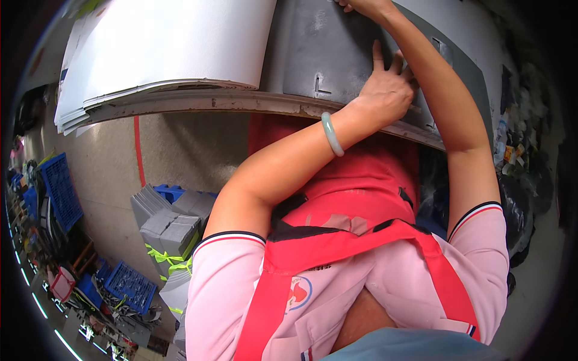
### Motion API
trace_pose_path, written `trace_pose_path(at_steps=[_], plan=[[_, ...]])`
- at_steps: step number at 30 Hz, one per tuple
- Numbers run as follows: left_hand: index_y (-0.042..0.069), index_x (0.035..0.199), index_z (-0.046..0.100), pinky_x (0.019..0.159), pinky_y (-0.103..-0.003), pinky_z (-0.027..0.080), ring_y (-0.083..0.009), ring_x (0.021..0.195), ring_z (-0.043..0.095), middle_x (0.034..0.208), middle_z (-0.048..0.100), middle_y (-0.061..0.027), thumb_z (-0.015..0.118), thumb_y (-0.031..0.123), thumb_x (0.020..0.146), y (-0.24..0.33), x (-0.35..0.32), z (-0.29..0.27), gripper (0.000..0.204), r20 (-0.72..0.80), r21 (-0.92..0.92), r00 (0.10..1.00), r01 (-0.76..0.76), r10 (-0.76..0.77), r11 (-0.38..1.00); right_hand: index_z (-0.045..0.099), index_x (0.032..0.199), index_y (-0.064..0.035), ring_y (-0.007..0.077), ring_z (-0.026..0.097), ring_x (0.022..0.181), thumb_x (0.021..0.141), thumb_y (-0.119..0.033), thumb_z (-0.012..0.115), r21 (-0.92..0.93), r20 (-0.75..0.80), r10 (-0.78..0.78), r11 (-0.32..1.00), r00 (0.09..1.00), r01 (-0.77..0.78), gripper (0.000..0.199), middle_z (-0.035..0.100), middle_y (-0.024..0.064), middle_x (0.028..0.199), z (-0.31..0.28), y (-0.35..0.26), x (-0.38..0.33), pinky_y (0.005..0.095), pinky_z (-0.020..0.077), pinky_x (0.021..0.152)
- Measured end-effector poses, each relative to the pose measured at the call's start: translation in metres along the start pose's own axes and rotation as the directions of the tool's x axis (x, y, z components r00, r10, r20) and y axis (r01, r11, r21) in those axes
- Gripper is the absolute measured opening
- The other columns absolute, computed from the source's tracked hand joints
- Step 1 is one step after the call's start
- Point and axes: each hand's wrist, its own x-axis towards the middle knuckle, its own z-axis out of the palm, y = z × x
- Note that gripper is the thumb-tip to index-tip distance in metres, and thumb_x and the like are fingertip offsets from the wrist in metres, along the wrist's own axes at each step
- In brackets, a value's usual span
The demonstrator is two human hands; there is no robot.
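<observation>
A dark grey sheet (331,54) with small L-shaped corner slots lies on the work table. My left hand (388,93) rests on its near right part, the fingers spread and a pale green bangle (332,133) on the wrist. Reaching across above it, my right arm ends in my right hand (360,6) at the picture's top edge, over the sheet's far side. That hand's fingers are curled together and partly cut off, so whatever they hold is hidden.
A thick stack of large white sheets (174,45) covers the table's left side, overhanging the table edge (198,103). Bundled grey pieces (171,225) with yellow-green ties stand on the floor at left, near blue crates (129,286). Black plastic bags (518,198) lie at right.
</observation>
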Motion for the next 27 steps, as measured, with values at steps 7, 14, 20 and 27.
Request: trace_pose_path(at_steps=[7,14,20,27], plan=[[0.005,0.128,0.066,0.105,-0.083,0.026,-0.0390,0.133,0.048,0.135,0.056,-0.0167,0.061,0.016,0.089,0.002,0.000,0.007,0.041,-0.060,-0.019,0.998,-0.007,0.006,1.000,0.066,0.099,0.0048,0.0174,0.065,0.057,0.088,-0.013,0.064,0.143,0.197,0.030,0.988,0.980,-0.059,0.021,0.069,0.0118,0.074,-0.010,0.017,-0.017,0.0302,0.0547,0.049],[0.010,0.134,0.059,0.112,-0.077,0.026,-0.0371,0.138,0.050,0.141,0.055,-0.0155,0.057,0.033,0.094,-0.004,-0.009,0.021,0.046,-0.181,-0.044,0.983,-0.010,0.002,0.999,0.061,0.102,-0.0014,0.0058,0.052,0.051,0.097,-0.019,0.065,0.059,0.429,0.053,0.995,0.902,-0.087,0.019,0.062,0.0020,0.067,0.005,-0.015,-0.135,0.0224,0.0412,0.045],[0.014,0.133,0.060,0.113,-0.081,0.017,-0.0383,0.143,0.046,0.147,0.054,-0.0136,0.047,0.042,0.097,-0.006,-0.005,0.016,0.048,-0.074,0.095,0.995,-0.060,0.067,0.994,0.060,0.100,-0.0026,0.0072,0.052,0.050,0.096,-0.020,0.063,-0.050,0.408,0.031,0.999,0.912,-0.012,0.019,0.063,0.0031,0.066,0.017,-0.024,-0.145,0.0242,0.0405,0.046],[0.019,0.136,0.060,0.114,-0.078,0.023,-0.0357,0.145,0.042,0.147,0.052,-0.0085,0.059,0.039,0.093,-0.006,-0.013,0.023,0.047,-0.167,0.054,0.986,-0.017,0.026,0.998,0.064,0.109,-0.0052,0.0135,0.059,0.060,0.098,-0.021,0.068,-0.072,0.410,-0.257,0.947,0.875,0.312,0.019,0.067,0.0058,0.076,0.008,-0.010,-0.152,0.0289,0.0496,0.062]])
